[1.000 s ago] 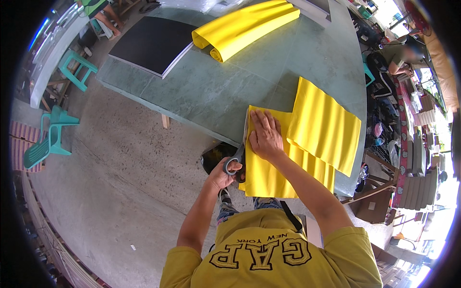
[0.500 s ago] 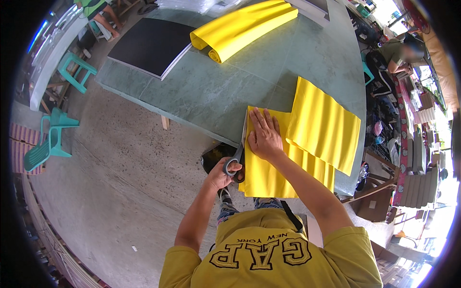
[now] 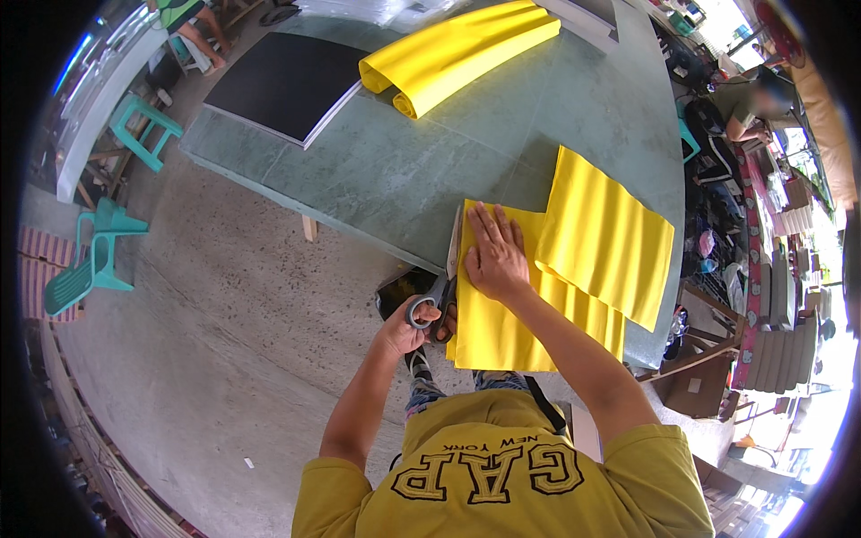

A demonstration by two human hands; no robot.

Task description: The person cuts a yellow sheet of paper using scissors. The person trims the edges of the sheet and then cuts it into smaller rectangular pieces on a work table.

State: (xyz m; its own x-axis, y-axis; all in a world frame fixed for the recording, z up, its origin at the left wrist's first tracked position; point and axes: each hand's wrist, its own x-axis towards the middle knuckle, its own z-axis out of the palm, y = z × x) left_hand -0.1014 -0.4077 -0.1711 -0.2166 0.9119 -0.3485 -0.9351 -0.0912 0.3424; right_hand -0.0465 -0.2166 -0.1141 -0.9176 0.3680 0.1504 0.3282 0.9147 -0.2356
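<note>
Held in my left hand [image 3: 403, 328] is a pair of scissors [image 3: 443, 294] with grey handles, my fingers through the loops. Its blades lie along the left edge of a folded yellow sheet [image 3: 502, 336], which overhangs the front edge of the green table. Flat on top of that sheet rests my right hand [image 3: 496, 253], fingers stretched out and pointing away from me. Another yellow piece [image 3: 610, 238] overlaps the sheet's right side. Whether the sheet is paper, cloth or plastic, I cannot tell.
A yellow roll [image 3: 466, 54] lies across the far part of the table [image 3: 386, 179]. Beside it is a stack of black sheets [image 3: 285, 87]. Green plastic stools [image 3: 143, 130] and a green chair [image 3: 99, 260] stand at left. A person [image 3: 749, 108] sits at far right.
The scissor handles have swung slightly left and spread wider apart as my left hand shifted left. My right hand stays on the yellow sheet.
</note>
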